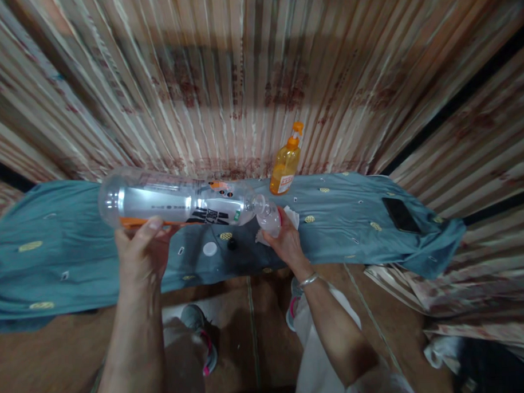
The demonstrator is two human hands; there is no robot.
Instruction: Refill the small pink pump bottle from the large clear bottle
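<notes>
A large clear plastic bottle (167,197) with an orange and black label lies tilted on its side in the air. My left hand (145,240) is closed around its underside near the base. Its mouth points right and meets, or nearly meets, a small clear container (269,219) with a pink part. My right hand (284,238) is closed on that small container. Something white, like a tissue (292,216), shows behind my right fingers; whether I hold it I cannot tell. Below the big bottle, a white round cap (210,249) and a small black cap-like piece (232,244) lie on the cloth.
An orange pump bottle (285,167) stands at the back of the narrow table, covered with a teal cloth (340,216). A dark phone (401,214) lies at the right. Pleated curtains (223,77) hang close behind. Below are the brown floor and my shoes.
</notes>
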